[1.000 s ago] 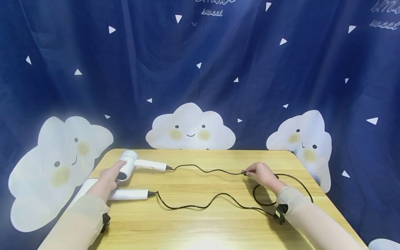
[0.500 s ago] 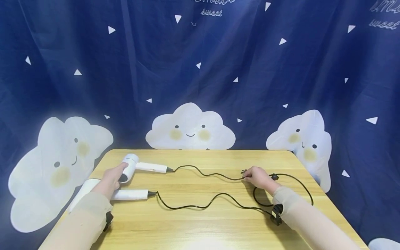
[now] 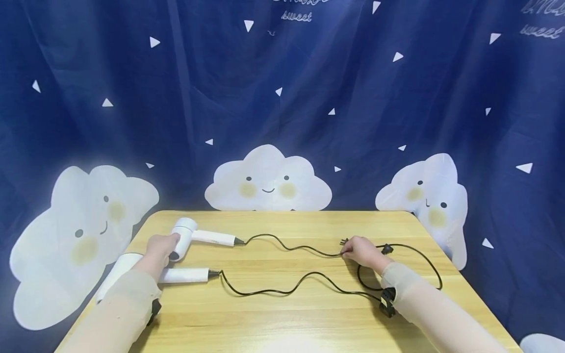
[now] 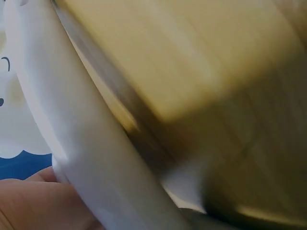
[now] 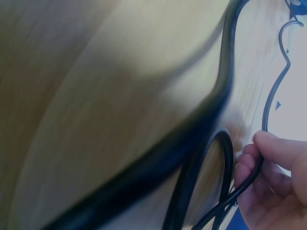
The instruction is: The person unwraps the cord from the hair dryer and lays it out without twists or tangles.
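Two white hair dryers lie on the table, handles pointing right. My left hand holds the barrel of the far hair dryer; its fingers are mostly hidden. Below that forearm lies the near hair dryer, partly covered by the arm. A large white dryer part crosses the left wrist view in front of the hand. At the right, my right hand pinches the far dryer's black cord between thumb and fingers, as the right wrist view shows. A plug's prongs stick out just beyond that hand.
The near dryer's black cord runs in waves to the right, passing under the right wrist. A loop of cord and a black plug or clip lie right of the hand. A blue curtain hangs behind the wooden table.
My right hand has shifted slightly left and nearer, from beside the plug onto the cord, which now bends lower. The left hand and far hair dryer have moved a little right and nearer.
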The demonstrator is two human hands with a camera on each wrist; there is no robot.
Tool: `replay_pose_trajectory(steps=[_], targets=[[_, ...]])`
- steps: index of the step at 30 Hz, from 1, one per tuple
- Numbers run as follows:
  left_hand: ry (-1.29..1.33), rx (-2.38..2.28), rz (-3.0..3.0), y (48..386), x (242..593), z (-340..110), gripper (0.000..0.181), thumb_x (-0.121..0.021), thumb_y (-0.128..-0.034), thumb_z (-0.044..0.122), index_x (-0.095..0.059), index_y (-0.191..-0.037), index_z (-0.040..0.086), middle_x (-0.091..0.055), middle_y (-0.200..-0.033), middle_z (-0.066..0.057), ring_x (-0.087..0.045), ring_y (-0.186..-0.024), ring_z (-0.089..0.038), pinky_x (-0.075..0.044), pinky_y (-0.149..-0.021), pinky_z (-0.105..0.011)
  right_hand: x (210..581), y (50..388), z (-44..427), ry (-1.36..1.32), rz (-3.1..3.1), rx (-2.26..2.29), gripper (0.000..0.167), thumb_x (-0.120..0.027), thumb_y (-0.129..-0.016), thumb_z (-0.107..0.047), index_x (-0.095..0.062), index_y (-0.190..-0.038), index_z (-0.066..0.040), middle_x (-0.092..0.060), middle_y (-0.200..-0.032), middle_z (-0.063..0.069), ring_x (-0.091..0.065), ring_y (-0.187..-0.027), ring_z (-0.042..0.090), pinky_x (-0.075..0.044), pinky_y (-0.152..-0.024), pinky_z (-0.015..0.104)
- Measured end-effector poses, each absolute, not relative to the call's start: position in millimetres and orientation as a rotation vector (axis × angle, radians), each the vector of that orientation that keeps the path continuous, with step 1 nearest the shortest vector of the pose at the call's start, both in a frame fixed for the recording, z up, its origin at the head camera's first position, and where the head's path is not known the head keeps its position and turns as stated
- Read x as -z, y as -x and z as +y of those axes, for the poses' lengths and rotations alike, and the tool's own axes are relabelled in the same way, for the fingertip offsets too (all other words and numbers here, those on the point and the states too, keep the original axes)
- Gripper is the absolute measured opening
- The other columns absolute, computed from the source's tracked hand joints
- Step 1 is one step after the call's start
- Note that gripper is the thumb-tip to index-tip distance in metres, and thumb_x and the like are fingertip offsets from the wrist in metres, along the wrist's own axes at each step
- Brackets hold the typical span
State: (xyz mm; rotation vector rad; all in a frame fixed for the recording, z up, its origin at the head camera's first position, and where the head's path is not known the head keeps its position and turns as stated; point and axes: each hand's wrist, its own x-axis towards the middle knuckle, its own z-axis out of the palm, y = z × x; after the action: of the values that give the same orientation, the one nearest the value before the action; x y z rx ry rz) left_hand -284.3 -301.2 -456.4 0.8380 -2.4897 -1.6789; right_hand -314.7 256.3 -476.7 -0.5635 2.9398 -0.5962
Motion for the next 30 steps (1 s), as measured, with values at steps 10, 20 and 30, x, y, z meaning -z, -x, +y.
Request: replay_pose_trajectory(steps=[10,20,30], targets=[[-0.792,1.471,-2.586,284,451,-298,0.055,-0.045,-0.0919,0.015,-0.039,-0.128,-0.027,-0.046,-0.122,-0.037,-0.048,-0.108,-0.047,-0.042,-0.104,-0.056,476,312,253,0.549,2.958,0.567,0.004,-0.079,-0.085,-0.013,-0.08,-0.088,-0.01,-0.074,-0.085,-0.004,-0.067,-0.079,0.014,-0.057,-0.073,0.036],[-0.722,1.291,-2.683,282,442,-300,0.048,-0.044,-0.0898,0.013,-0.046,-0.117,-0.027,-0.049,-0.115,-0.039,-0.049,-0.101,-0.047,-0.043,-0.099,-0.055,468,305,259,0.569,2.927,0.585,0.01,-0.077,-0.085,-0.003,-0.078,-0.092,-0.009,-0.074,-0.089,0.001,-0.069,-0.084,0.02,-0.058,-0.078,0.04],[-0.672,1.169,-2.781,285,442,-311,0.053,-0.042,-0.0945,0.017,-0.043,-0.124,-0.027,-0.047,-0.126,-0.043,-0.048,-0.113,-0.053,-0.041,-0.104,-0.055,470,303,270,0.584,2.852,0.673,0.012,-0.078,-0.084,-0.003,-0.077,-0.095,-0.009,-0.073,-0.092,0.0,-0.068,-0.086,0.019,-0.057,-0.077,0.037]])
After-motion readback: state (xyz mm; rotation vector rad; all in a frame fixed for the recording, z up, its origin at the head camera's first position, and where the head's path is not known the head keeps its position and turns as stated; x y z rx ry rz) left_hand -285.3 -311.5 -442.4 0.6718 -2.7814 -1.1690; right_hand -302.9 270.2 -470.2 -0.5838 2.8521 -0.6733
